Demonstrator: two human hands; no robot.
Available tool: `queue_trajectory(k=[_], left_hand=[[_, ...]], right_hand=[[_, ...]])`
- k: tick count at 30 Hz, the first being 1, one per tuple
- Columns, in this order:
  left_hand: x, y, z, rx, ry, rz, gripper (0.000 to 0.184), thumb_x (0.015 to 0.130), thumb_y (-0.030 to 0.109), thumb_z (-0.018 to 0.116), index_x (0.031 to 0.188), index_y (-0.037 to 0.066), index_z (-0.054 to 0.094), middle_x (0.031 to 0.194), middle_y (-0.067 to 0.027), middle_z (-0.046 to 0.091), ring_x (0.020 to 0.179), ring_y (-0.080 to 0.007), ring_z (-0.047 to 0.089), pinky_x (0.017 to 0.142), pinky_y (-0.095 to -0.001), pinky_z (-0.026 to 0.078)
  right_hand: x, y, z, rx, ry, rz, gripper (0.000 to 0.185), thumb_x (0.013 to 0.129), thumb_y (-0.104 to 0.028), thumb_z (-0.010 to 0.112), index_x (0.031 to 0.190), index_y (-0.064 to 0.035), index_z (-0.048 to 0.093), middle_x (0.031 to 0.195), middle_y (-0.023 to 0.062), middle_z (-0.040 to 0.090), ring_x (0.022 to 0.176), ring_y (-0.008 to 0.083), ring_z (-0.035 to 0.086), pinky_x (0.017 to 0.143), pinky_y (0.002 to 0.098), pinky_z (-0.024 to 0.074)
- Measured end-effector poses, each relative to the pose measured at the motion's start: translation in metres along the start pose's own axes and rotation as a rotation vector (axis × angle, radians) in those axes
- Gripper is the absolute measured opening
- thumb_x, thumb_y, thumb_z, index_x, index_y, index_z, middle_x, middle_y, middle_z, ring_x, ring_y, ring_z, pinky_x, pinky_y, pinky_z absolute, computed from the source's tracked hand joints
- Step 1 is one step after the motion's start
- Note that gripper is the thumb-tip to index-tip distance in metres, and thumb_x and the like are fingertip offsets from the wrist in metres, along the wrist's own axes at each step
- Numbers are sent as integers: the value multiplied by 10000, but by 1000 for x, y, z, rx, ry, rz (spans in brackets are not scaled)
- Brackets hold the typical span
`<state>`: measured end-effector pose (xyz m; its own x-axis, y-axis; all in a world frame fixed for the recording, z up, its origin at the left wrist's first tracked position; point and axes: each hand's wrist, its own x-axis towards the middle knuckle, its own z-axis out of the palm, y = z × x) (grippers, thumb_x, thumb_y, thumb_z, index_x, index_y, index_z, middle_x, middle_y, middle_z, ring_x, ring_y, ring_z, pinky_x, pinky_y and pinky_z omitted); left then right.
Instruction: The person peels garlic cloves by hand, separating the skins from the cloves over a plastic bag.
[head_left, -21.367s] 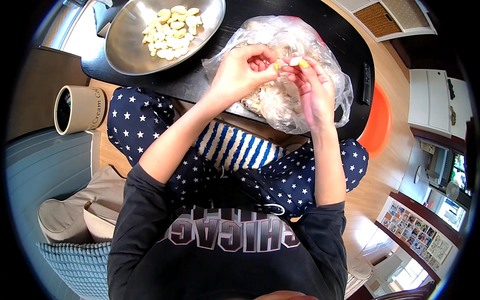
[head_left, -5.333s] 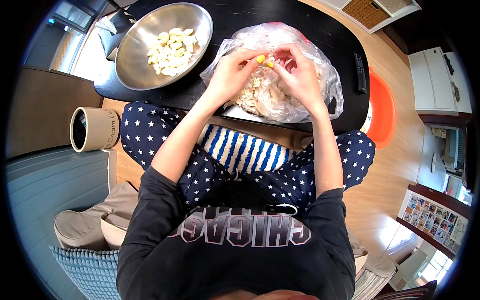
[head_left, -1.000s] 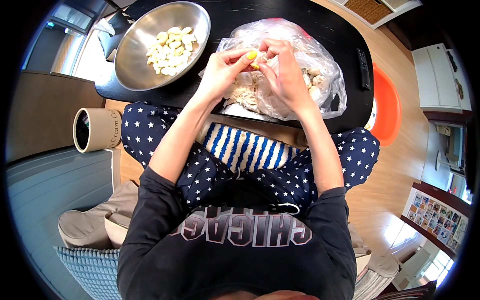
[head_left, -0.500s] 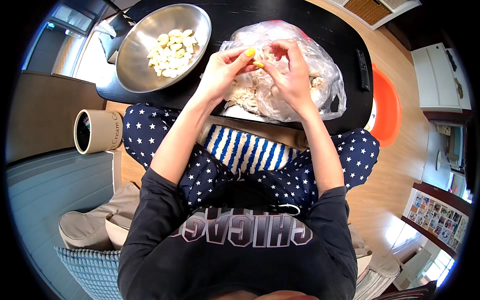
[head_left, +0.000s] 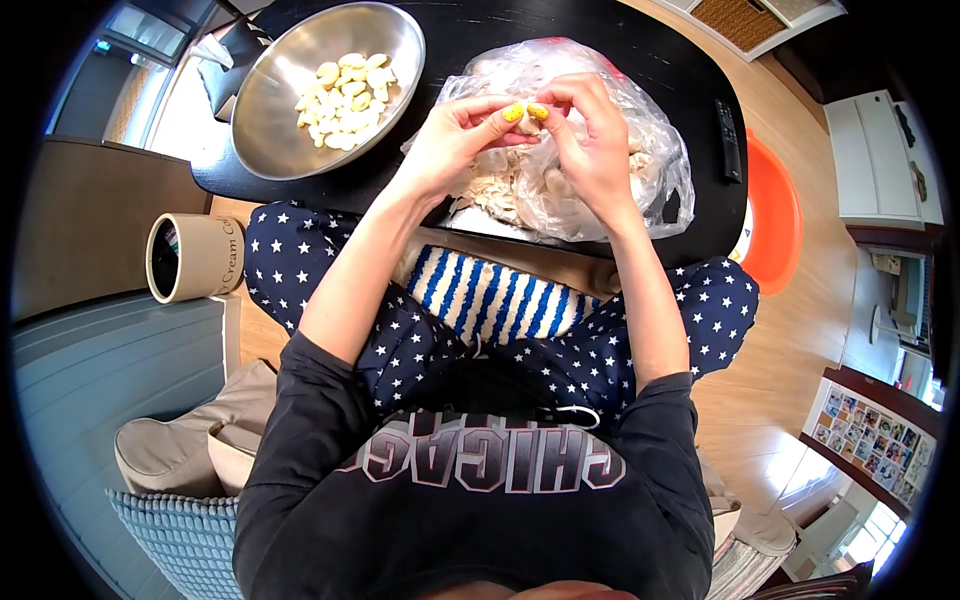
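Observation:
My left hand (head_left: 455, 145) and my right hand (head_left: 592, 145) meet above a clear plastic bag (head_left: 650, 115). Between their fingertips is a small whitish garlic clove (head_left: 529, 124), partly hidden by the fingers. Both thumbs, with yellow nails, press on it side by side. Under the hands, dry garlic skins (head_left: 492, 192) lie heaped at the bag's near left side, and more garlic shows through the plastic. To the left stands a wide steel bowl (head_left: 262, 125) holding several peeled garlic cloves (head_left: 345, 100).
A black table (head_left: 455, 30) carries the bowl and bag. At its right edge lies a remote control (head_left: 727, 140), with an orange tub (head_left: 775, 215) beyond. A cream bin (head_left: 200, 258) stands at left. A blue-and-white striped cloth (head_left: 495, 295) lies between my legs.
My thumbs have come level, side by side, and the right thumb has moved up. More of the whitish clove now shows between my fingertips. The bowl and bag stay in place.

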<state>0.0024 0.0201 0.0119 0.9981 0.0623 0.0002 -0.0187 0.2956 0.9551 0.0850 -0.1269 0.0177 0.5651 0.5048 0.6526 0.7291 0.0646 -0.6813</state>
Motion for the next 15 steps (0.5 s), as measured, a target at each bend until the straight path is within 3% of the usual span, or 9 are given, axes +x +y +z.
queue_trajectory(k=[7, 10, 15], left_hand=[[2, -4, 0, -175, 99, -48, 279, 887, 156, 530, 1090, -35, 544, 994, -84, 597, 885, -122, 588, 801, -213, 480], [3, -6, -2, -247, 158, -52, 273, 891, 125, 517, 1084, -68, 533, 1001, -121, 587, 897, -150, 588, 829, -231, 481], [2, -2, -1, -279, 192, -71, 278, 906, 145, 491, 1085, -64, 523, 1015, -112, 577, 916, -150, 578, 822, -209, 482]], right_hand=[[0, -1, 0, -45, -79, -32, 119, 732, 20, 599, 831, -11, 540, 839, 84, 535, 827, 235, 509, 719, 300, 418], [0, -1, -1, -23, -98, -19, 124, 726, 29, 594, 830, -8, 537, 845, 89, 534, 819, 236, 513, 713, 298, 420], [-1, 1, -2, 105, -100, 64, 95, 762, 25, 574, 844, -1, 534, 848, 70, 535, 769, 175, 531, 696, 266, 430]])
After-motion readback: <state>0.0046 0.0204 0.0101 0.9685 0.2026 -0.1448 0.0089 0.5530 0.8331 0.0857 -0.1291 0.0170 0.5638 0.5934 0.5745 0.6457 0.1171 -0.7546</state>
